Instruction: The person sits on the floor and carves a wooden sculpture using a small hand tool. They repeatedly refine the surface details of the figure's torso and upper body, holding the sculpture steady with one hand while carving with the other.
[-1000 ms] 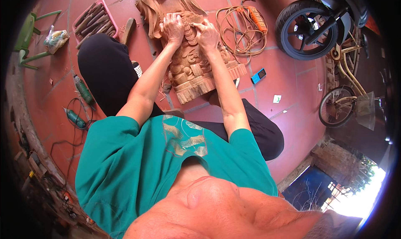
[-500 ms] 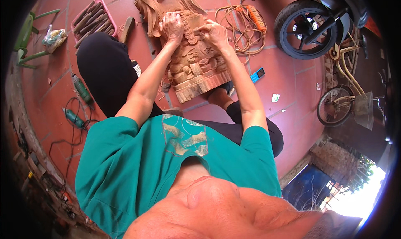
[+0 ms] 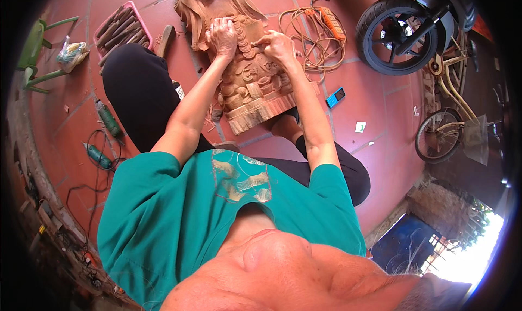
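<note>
A brown wood carving (image 3: 255, 103) with deep relief, draped folds at its far end and a jagged near edge lies on the floor in front of me. My left hand (image 3: 222, 39) rests on its left side, fingers laid over the carved surface. Over the right side of the carving is my right hand (image 3: 279, 47), its fingers pinched together at a row of scale-like ridges. Whatever sits between those fingertips is too small to make out.
A pink basket (image 3: 134, 7) of chisel-like tools and a wooden mallet-like piece (image 3: 166, 40) stand left. Green power tools (image 3: 109, 119) with cords lie nearer. Right are an orange power strip (image 3: 333, 23), coiled cable, a blue phone (image 3: 336, 97), a motorbike wheel (image 3: 398, 36) and a bicycle (image 3: 439, 135).
My right hand has shifted slightly left over the carving, and its fingers look more tightly curled. My left hand stays in nearly the same place.
</note>
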A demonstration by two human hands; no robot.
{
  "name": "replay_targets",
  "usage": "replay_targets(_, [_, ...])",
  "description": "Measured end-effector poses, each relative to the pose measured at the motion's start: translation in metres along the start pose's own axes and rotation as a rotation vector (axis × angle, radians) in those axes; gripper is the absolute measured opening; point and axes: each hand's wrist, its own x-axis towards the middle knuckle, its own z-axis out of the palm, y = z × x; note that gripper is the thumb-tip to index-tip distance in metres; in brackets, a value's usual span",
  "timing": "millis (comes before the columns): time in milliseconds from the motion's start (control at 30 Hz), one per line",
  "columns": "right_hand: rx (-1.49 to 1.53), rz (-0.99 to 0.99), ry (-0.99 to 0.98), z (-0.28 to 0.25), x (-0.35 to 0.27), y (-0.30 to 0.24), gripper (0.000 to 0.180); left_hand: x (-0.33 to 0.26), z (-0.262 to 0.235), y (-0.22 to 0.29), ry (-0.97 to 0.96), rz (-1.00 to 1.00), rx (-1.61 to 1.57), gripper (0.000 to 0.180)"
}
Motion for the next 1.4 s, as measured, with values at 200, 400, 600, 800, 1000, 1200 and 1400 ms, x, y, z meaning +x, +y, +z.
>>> replay_targets(200, [0.086,0.195,0.251,0.025,-0.005,0.008,0.018,-0.001,-0.002,0.0,-0.03,-0.002,0.054,0.021])
replay_targets(400, [0.031,0.112,0.17,0.02,-0.01,-0.001,0.016,-0.001,0.001,-0.001,0.005,0.007,0.039,0.019])
replay_targets(600, [0.204,0.172,0.264,0.03,-0.013,-0.009,0.013,0.0,0.001,0.003,0.012,-0.012,0.002,0.018])
replay_targets(800, [0.016,0.106,0.447,0.044,0.01,0.01,0.012,-0.002,0.0,0.001,-0.015,0.004,0.075,0.02])
replay_targets(1000, [0.155,0.206,0.217,0.029,0.002,0.0,0.015,-0.001,-0.007,0.004,-0.041,-0.017,0.031,0.02])
replay_targets(1200, [0.143,0.185,0.327,0.035,0.0,-0.009,0.013,0.0,-0.005,0.003,-0.033,-0.011,0.059,0.02])
replay_targets(1400, [0.085,0.151,0.388,0.04,0.016,-0.007,0.013,-0.002,-0.001,-0.002,-0.022,0.007,0.043,0.02])
